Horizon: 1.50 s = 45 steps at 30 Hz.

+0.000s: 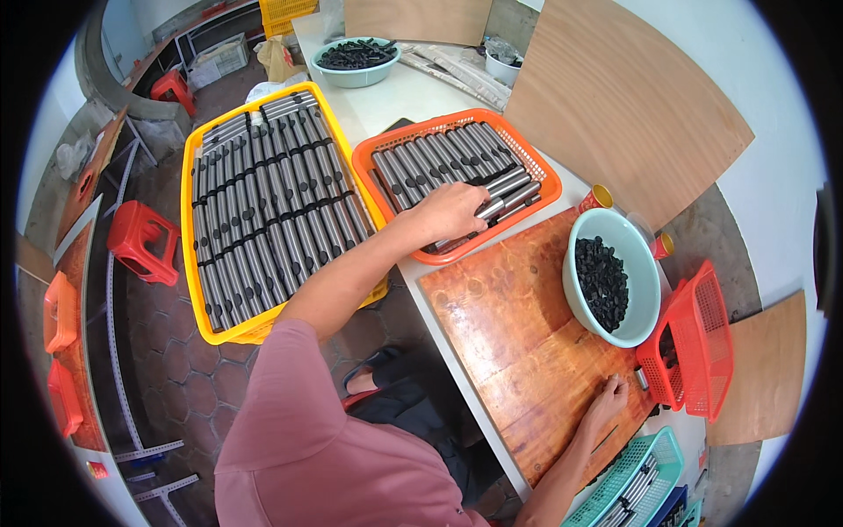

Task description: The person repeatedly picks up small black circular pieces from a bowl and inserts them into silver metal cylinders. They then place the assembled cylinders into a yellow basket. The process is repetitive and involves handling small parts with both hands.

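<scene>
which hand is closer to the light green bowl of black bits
Right. The right hand rests on the wooden board just below the bowl; the left hand is farther off, on metal tubes in the orange tray.

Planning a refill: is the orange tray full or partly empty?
Partly empty: the orange tray holds metal tubes, with bare mesh showing by the left hand.

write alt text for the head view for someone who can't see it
A person's left hand reaches into an orange basket of grey metal tubes, while the right hand rests on a reddish wooden board. A pale green bowl of small black parts and a yellow crate of tubes sit nearby.
</scene>
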Each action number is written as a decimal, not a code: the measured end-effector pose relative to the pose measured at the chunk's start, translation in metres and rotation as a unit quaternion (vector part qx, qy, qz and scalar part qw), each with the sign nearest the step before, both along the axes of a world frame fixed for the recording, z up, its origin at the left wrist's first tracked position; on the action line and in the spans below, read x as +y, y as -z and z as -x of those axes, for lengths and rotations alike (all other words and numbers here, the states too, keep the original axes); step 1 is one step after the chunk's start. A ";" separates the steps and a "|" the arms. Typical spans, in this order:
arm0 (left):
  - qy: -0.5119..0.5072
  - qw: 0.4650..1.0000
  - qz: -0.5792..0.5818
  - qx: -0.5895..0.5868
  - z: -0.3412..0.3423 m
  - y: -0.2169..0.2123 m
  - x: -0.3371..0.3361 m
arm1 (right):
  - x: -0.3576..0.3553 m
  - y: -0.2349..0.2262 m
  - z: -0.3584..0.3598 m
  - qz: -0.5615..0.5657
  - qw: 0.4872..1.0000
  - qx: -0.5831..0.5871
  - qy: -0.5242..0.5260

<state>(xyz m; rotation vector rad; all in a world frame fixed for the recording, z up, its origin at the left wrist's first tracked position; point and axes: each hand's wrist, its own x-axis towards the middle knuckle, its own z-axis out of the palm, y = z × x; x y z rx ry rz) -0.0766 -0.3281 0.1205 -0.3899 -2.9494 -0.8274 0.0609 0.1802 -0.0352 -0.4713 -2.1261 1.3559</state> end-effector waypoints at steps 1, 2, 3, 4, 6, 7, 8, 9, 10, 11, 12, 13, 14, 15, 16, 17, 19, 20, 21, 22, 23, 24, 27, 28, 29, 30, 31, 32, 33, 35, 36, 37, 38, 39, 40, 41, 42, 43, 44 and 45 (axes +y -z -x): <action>0.004 1.000 0.021 -0.002 0.001 0.005 0.000 | 0.000 0.000 0.001 -0.005 1.000 -0.006 0.000; 0.008 0.999 0.042 -0.004 0.002 0.010 -0.002 | -0.001 0.000 0.003 -0.011 1.000 -0.012 0.000; 0.003 0.999 0.046 0.006 0.002 0.014 -0.004 | -0.002 0.000 0.004 -0.017 1.000 -0.017 0.000; 0.002 0.999 0.050 0.017 -0.002 0.007 -0.004 | 0.001 0.003 0.004 -0.024 1.000 -0.008 0.004; -0.006 0.998 0.043 0.051 -0.005 -0.003 -0.007 | 0.006 0.010 0.003 -0.039 0.999 0.011 0.011; -0.018 0.997 0.033 0.074 -0.006 -0.008 -0.013 | 0.005 0.009 0.003 -0.046 0.999 0.012 0.012; -0.029 0.995 0.024 0.096 -0.006 -0.012 -0.018 | 0.004 0.008 0.003 -0.053 0.998 0.012 0.013; -0.022 0.996 0.026 0.082 -0.004 -0.014 -0.022 | 0.004 0.007 0.003 -0.060 0.998 0.012 0.014; 0.001 0.996 0.027 0.081 -0.003 -0.013 -0.025 | 0.001 0.005 0.003 -0.047 0.999 0.004 0.009; 0.024 0.996 0.027 0.080 -0.002 -0.011 -0.028 | -0.001 0.001 0.002 -0.034 0.999 -0.004 0.004; 0.048 0.995 0.027 0.079 -0.002 -0.008 -0.030 | -0.004 -0.002 0.001 -0.022 1.000 -0.012 -0.001; 0.095 0.991 0.049 0.078 -0.001 -0.003 -0.032 | -0.005 -0.004 0.000 -0.033 0.999 -0.012 0.002; 0.124 0.988 0.078 0.052 0.000 0.003 -0.030 | -0.007 -0.007 -0.001 -0.045 0.999 -0.013 0.005; 0.128 0.985 0.109 0.041 -0.001 0.010 -0.028 | -0.009 -0.009 -0.002 -0.057 0.998 -0.014 0.009; 0.131 0.981 0.142 0.029 -0.002 0.014 -0.026 | -0.014 -0.013 -0.002 -0.042 0.999 -0.015 0.008; 0.137 0.974 0.180 -0.023 -0.002 0.014 -0.025 | -0.020 -0.017 -0.002 -0.027 0.999 -0.016 0.008; 0.140 0.968 0.208 -0.022 -0.003 0.026 -0.027 | -0.020 -0.018 -0.003 -0.022 1.000 -0.018 0.005; 0.141 0.965 0.221 -0.022 -0.003 0.031 -0.028 | -0.017 -0.016 -0.002 -0.033 0.999 -0.020 0.003; 0.144 0.961 0.234 -0.017 -0.004 0.036 -0.030 | -0.015 -0.015 -0.002 -0.044 0.999 -0.022 0.000; 0.145 0.960 0.239 -0.009 -0.003 0.037 -0.030 | -0.014 -0.014 -0.002 -0.042 0.999 -0.023 0.003; 0.147 0.959 0.243 -0.002 -0.002 0.039 -0.031 | -0.014 -0.013 -0.002 -0.041 0.999 -0.025 0.007; 0.148 0.957 0.248 0.006 -0.001 0.040 -0.031 | -0.013 -0.012 -0.002 -0.039 0.999 -0.027 0.010; 0.131 0.965 0.224 0.039 0.003 0.038 -0.028 | 0.006 0.005 -0.003 -0.051 0.999 -0.015 0.011; 0.123 0.970 0.207 0.044 0.003 0.038 -0.030 | 0.000 0.000 -0.002 -0.034 0.999 -0.022 0.010; 0.125 0.969 0.210 0.040 0.003 0.037 -0.031 | -0.006 -0.006 -0.002 -0.018 0.999 -0.030 0.009; 0.129 0.967 0.219 0.027 0.003 0.038 -0.031 | -0.011 -0.012 -0.002 -0.002 0.999 -0.037 0.007; 0.134 0.964 0.228 0.014 0.002 0.041 -0.030 | -0.013 -0.012 -0.001 -0.020 0.999 -0.037 0.006; 0.141 0.961 0.236 0.003 0.002 0.039 -0.027 | -0.013 -0.012 -0.001 -0.037 0.999 -0.037 0.009; 0.139 0.960 0.241 -0.013 0.002 0.035 -0.027 | -0.012 -0.013 -0.001 -0.055 0.998 -0.037 0.011; 0.130 0.969 0.209 -0.020 0.006 0.028 -0.021 | -0.013 -0.012 -0.004 -0.077 0.997 -0.025 0.016; 0.125 0.973 0.193 -0.024 0.010 0.026 -0.018 | -0.013 -0.013 -0.004 -0.088 0.996 -0.019 0.020; 0.119 0.974 0.191 -0.008 0.015 0.026 -0.015 | -0.016 -0.014 -0.004 -0.085 0.996 -0.022 0.017; 0.123 0.975 0.184 -0.004 0.021 0.024 -0.011 | -0.018 -0.018 -0.004 -0.082 0.996 -0.024 0.016; 0.127 0.976 0.176 0.001 0.028 0.022 -0.008 | -0.020 -0.020 -0.003 -0.079 0.996 -0.026 0.015; 0.132 0.977 0.168 0.007 0.034 0.020 -0.004 | -0.019 -0.020 -0.003 -0.075 0.997 -0.027 0.014; 0.133 0.978 0.159 0.002 0.039 0.022 -0.002 | -0.018 -0.019 -0.003 -0.070 0.997 -0.028 0.013; 0.138 0.976 0.167 -0.008 0.043 0.026 0.000 | -0.016 -0.018 -0.004 -0.066 0.997 -0.028 0.013; 0.143 0.974 0.176 -0.017 0.046 0.029 0.002 | -0.016 -0.017 -0.003 -0.069 0.997 -0.030 0.015; 0.148 0.971 0.186 -0.026 0.049 0.032 0.003 | -0.016 -0.016 -0.003 -0.072 0.997 -0.031 0.017; 0.146 0.971 0.186 -0.047 0.050 0.035 0.003 | -0.015 -0.016 -0.002 -0.075 0.996 -0.032 0.019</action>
